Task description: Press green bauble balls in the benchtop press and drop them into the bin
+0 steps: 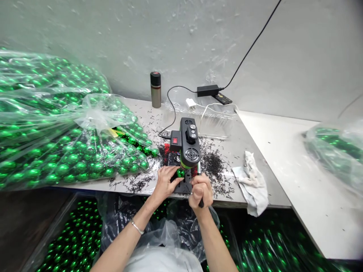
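A small black bench drill press [190,141] with a red switch stands near the table's front edge. Under its head sits a shiny green ball [180,173]. My left hand [166,180] pinches this ball between thumb and fingers, with the wrist coming in from the left. My right hand [200,192] is wrapped round the black handle [201,203] of the press, on its right side. The drill tip is hidden behind the head, so I cannot tell whether it touches the ball. Black shavings [212,163] lie thickly around the press base.
A clear bag of green balls [70,151] covers the table's left side. Behind the press are a flask [155,90], a power adapter [208,90] with cables and a clear plastic tray [217,126]. A white rag [252,183] hangs over the front edge. More balls [76,234] fill bags below.
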Demonstrator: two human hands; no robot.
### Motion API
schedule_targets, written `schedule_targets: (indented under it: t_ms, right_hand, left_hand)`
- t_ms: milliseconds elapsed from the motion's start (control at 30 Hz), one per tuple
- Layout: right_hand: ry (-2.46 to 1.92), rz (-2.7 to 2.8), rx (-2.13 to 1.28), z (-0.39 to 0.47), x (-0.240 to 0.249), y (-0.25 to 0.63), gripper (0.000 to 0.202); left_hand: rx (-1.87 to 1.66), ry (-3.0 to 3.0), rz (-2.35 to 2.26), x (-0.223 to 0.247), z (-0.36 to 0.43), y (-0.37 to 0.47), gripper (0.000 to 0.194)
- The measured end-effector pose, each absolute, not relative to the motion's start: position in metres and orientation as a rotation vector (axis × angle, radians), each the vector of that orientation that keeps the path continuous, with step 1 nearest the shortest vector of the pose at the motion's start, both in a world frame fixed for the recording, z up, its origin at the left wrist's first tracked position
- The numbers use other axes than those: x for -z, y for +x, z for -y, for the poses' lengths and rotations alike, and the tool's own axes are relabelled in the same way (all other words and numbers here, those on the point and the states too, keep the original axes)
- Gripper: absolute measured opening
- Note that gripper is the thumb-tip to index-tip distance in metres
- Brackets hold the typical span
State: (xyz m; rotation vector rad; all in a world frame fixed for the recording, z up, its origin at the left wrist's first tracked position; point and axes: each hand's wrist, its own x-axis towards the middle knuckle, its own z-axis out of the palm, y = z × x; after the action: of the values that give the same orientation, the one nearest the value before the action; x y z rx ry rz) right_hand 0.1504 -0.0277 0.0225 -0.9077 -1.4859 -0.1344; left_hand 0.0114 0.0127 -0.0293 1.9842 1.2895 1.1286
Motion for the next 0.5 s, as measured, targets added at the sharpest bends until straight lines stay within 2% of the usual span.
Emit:
schedule_targets:
  t_ms: [500]
  right_hand:
    - [-0.927,1.434,0.137,0.025,-0.005,0.15,0.03]
  left_hand:
    - [-1.11,2.002,-1.292,0.027,-0.011,0.013,0.033]
